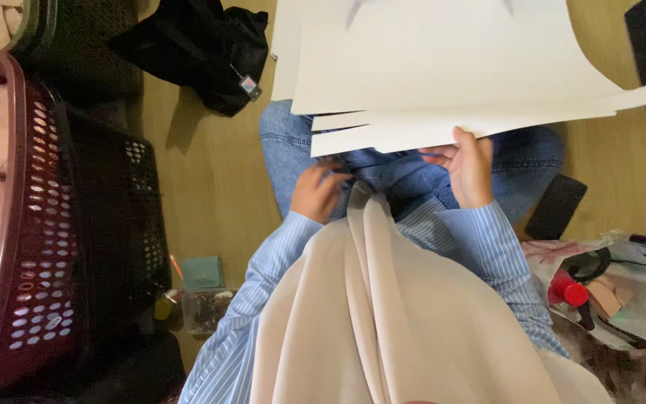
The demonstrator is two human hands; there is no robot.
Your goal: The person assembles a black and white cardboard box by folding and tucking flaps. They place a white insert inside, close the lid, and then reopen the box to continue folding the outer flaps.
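Note:
Several large white paper sheets [443,67] hang over my lap, which is in blue jeans [285,150]. My right hand [471,168] grips the sheets at their lower edge, thumb on top. My left hand [315,191] rests on the jeans just below the paper's edge. Its fingers are curled and blurred, with the tips partly hidden by the paper. Both arms wear blue striped sleeves [487,239]. A beige cloth [383,314] drapes down my front between them.
A maroon perforated basket [35,224] and a black basket [125,217] stand at the left on the wooden floor [211,187]. A black bag [203,45] lies beyond them. A teal box [202,273] sits near my left elbow. At the right are a black flat object [556,206] and a red-capped bottle [571,292].

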